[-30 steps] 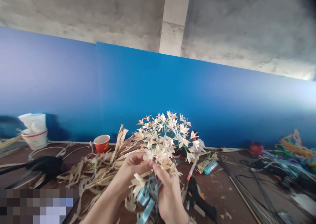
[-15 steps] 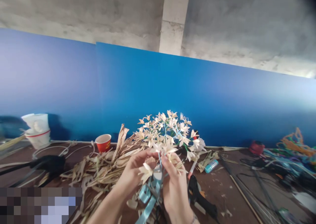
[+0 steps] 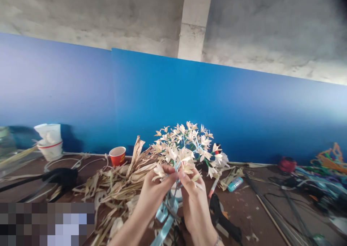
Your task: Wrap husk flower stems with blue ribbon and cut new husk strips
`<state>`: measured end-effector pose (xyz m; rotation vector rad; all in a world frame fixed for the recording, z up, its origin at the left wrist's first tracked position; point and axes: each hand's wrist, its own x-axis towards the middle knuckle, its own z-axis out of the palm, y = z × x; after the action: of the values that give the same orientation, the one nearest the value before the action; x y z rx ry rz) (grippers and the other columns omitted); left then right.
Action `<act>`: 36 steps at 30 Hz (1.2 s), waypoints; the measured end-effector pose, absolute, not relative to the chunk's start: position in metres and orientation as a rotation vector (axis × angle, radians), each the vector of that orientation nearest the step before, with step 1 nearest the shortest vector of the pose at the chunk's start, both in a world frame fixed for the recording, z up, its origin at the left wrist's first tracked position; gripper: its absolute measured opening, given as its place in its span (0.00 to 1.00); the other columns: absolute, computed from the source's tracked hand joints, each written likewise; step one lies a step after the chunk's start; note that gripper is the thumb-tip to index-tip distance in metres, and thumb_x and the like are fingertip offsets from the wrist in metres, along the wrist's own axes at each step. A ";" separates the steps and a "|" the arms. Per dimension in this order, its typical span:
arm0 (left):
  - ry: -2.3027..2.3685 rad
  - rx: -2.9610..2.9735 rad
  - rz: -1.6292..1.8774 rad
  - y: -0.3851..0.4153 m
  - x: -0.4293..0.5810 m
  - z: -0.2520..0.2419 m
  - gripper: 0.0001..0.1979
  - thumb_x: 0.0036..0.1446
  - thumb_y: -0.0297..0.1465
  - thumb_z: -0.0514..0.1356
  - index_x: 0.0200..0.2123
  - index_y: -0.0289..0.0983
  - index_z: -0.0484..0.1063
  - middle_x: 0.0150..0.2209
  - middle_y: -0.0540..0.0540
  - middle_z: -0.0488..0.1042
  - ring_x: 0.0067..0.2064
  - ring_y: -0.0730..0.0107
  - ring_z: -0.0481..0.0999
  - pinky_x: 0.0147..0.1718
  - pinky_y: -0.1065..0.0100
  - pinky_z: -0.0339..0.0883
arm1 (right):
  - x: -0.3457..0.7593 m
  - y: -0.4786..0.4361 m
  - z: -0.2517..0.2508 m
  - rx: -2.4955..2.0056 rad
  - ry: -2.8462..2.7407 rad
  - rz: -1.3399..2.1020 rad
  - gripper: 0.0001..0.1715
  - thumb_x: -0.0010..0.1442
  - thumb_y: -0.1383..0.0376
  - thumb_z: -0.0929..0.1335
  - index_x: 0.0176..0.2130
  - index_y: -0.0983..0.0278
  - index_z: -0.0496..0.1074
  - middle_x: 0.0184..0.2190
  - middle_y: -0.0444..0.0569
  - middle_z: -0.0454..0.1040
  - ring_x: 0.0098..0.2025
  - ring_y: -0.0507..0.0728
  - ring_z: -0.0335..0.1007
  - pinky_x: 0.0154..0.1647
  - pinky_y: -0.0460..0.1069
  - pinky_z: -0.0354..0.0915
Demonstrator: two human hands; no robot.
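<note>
My left hand (image 3: 156, 186) and right hand (image 3: 194, 195) are pinching a flower stem (image 3: 177, 165). A cup (image 3: 117, 160) is standing at their ten o'clock.

Brown tabletop (image 3: 245, 206) runs up to a blue partition (image 3: 168, 94). Vertical seam left of centre; left section paler, violet-tinged. Top edge slants downward to the right. Above: rough grey concrete (image 3: 94, 14), mottled, crossed by a paler concrete strip (image 3: 193, 22). Pale glare on partition's far right; dark shadows low on left.
</note>
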<state>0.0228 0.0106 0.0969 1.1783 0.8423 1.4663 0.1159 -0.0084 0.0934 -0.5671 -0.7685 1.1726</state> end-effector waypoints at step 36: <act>0.728 0.876 1.529 0.008 0.021 0.105 0.12 0.35 0.33 0.68 0.24 0.33 0.71 0.20 0.49 0.72 0.23 0.72 0.70 0.25 0.72 0.63 | 0.105 -0.008 0.093 -0.625 -0.766 1.295 0.11 0.43 0.65 0.73 0.26 0.64 0.67 0.19 0.38 0.65 0.18 0.45 0.54 0.19 0.41 0.53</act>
<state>0.0206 0.0084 0.1051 0.8761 0.7280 1.5292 0.1049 -0.0081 0.0928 -0.6250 -0.7660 1.2948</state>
